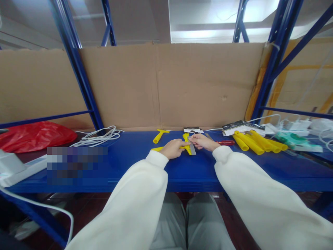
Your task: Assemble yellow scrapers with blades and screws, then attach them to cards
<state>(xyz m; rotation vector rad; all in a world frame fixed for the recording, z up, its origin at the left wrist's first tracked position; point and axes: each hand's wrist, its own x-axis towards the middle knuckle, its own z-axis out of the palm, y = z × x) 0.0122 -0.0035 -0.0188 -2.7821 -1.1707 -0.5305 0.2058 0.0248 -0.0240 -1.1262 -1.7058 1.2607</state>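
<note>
Near the middle of the blue table [135,170], the left hand [172,148] clasps a yellow T-shaped handle [187,148]. The right hand [202,141] has its fingertips together at the metal blade [193,150] against it, their grip unclear. More yellow tubes [252,143] lie rightward.

Left hand [173,149] gripping a yellow scraper [187,149], right hand [201,141] pinching a blade [193,150]; blue counter [135,166], yellow handles [249,143].
</note>
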